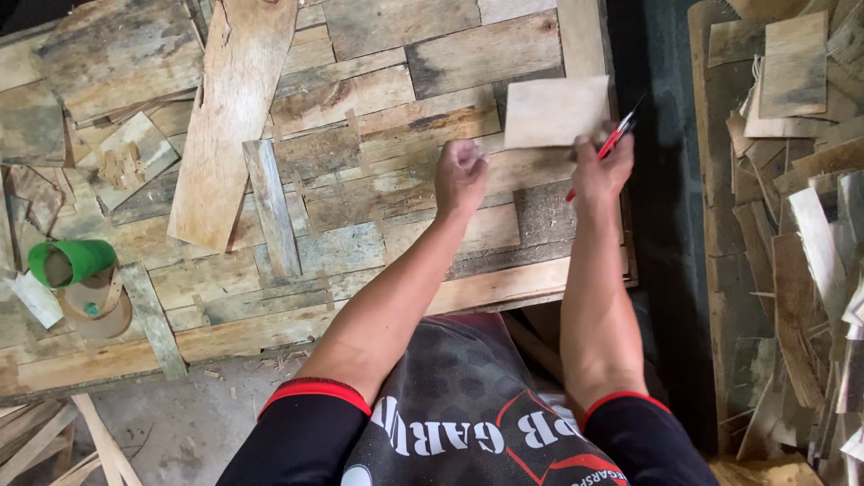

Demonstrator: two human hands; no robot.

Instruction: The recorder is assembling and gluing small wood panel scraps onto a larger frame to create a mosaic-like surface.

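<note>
A pale rectangular veneer piece (pixel 551 110) lies near the right edge of a big patched veneer sheet (pixel 360 180). My right hand (pixel 601 171) rests at that piece's lower right corner and grips a red-handled cutter (pixel 610 144) that points up and right. My left hand (pixel 461 173) is a loose fist on the sheet, just left of and below the pale piece, with nothing seen in it.
A long loose plank (pixel 229 117) lies diagonally at the upper left, a narrow grey strip (pixel 273 207) below it. A green tape roll (pixel 70 261) lies at the left edge. A heap of veneer scraps (pixel 801 216) is at the right, past a dark gap.
</note>
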